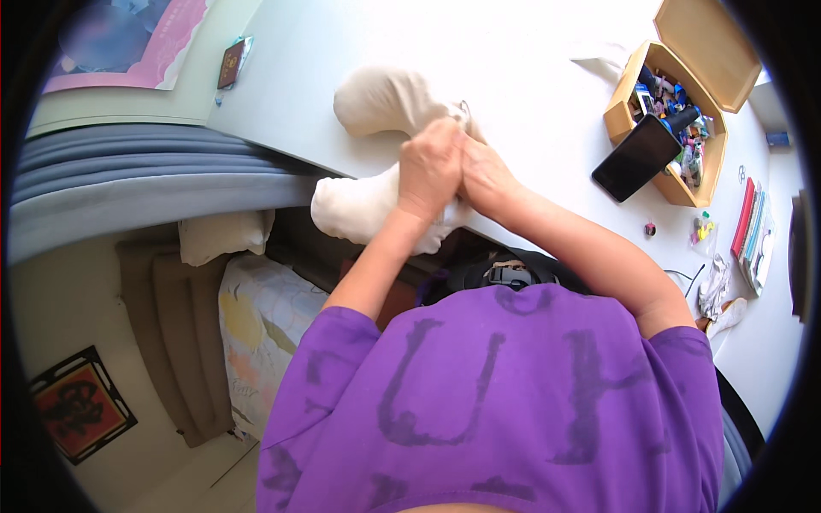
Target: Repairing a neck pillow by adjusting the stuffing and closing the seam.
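A cream, padded, U-shaped neck pillow lies at the near edge of the white table, its two rounded ends pointing left. One end rests on the tabletop, while the other hangs partly over the edge. My left hand is closed in a fist on the pillow's curved right part. Pressed against it, my right hand is also closed on the fabric. A small dark detail shows at the cloth just beyond my fingers; I cannot make out what it is. My fingertips are mostly hidden.
At the right, an open wooden box holds small odds and ends, with a black phone leaning on its near side. Books and crumpled white paper lie farther right. A dark red booklet sits at the far left.
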The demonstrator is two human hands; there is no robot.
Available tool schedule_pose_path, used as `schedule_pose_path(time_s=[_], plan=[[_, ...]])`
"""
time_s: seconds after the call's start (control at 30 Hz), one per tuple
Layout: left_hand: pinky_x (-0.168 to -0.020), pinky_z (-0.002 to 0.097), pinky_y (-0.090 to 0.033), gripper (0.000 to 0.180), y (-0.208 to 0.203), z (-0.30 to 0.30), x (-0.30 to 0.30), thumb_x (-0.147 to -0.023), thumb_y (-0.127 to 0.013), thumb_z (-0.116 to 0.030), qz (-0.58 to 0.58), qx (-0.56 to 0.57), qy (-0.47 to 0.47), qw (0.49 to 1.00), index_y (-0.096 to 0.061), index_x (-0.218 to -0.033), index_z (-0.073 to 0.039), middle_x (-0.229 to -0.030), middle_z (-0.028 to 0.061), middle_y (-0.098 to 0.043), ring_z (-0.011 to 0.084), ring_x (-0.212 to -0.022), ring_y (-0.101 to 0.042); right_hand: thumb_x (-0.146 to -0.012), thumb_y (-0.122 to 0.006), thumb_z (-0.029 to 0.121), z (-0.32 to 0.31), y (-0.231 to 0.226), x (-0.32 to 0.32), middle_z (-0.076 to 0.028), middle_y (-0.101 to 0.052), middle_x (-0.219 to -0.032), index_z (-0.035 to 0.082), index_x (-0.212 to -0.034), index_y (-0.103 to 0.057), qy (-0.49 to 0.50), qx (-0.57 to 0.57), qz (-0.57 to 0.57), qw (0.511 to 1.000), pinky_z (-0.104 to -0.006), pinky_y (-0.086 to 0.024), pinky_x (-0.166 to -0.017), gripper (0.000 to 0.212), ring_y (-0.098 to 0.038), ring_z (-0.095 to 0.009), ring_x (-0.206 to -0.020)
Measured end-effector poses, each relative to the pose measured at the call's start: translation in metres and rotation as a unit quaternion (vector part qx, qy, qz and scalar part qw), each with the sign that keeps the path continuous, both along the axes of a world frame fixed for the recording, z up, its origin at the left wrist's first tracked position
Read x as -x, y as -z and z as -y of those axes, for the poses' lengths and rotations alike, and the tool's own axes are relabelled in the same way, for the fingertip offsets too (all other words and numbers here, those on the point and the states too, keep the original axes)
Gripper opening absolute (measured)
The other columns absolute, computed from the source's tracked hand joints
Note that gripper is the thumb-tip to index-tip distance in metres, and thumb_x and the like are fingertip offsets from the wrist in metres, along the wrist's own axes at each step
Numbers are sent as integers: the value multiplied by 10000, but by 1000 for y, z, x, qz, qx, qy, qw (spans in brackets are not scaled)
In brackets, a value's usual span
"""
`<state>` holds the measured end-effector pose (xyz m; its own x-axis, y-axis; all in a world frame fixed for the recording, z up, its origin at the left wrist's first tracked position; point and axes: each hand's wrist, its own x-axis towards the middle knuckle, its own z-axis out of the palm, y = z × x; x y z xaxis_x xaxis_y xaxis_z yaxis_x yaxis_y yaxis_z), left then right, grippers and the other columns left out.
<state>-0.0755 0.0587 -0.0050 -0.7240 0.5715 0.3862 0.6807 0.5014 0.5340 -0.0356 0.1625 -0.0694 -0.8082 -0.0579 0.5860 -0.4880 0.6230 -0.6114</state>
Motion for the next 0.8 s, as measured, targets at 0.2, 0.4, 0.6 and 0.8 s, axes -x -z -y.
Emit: schedule_pose_path(time_s=[0.2, 0.4, 0.6, 0.8], plan=[[-597, 429, -433, 196, 21, 10, 27, -921, -572, -128, 71, -43, -70, 994, -493, -775, -22, -692, 200, -548, 368, -640, -560, -861, -539, 97, -1, -17, 13, -218, -636, -1003, -43, -971, -640, 15, -43, 170, 984, -429, -515, -836, 204, -626, -358, -975], [-673, 482, -481, 146, 23, 8, 22, -922, -561, -156, -6, 40, -64, 997, -515, -848, -38, -811, 166, -624, 380, -769, -621, -855, -649, 128, -28, -28, -21, -167, -665, -821, -14, -909, -627, 78, 219, 253, 939, -387, -520, -713, 154, -650, -307, -744], [-693, 494, -501, 132, 26, 7, 24, -882, -597, -155, -6, 96, -48, 994, -526, -866, -45, -839, 168, -640, 383, -799, -637, -774, -752, 305, -21, -22, -19, -136, -659, -713, -10, -822, -595, 133, 77, 358, 921, -333, -523, -645, 355, -657, -201, -674], [-676, 483, -483, 180, 27, 9, 23, -849, -641, -160, 16, 88, -33, 995, -519, -791, -43, -763, 144, -626, 370, -748, -623, -795, -719, 354, -17, -15, -14, -196, -662, -705, -20, -819, -618, 155, 149, 371, 903, -432, -540, -679, 388, -672, -353, -675]])
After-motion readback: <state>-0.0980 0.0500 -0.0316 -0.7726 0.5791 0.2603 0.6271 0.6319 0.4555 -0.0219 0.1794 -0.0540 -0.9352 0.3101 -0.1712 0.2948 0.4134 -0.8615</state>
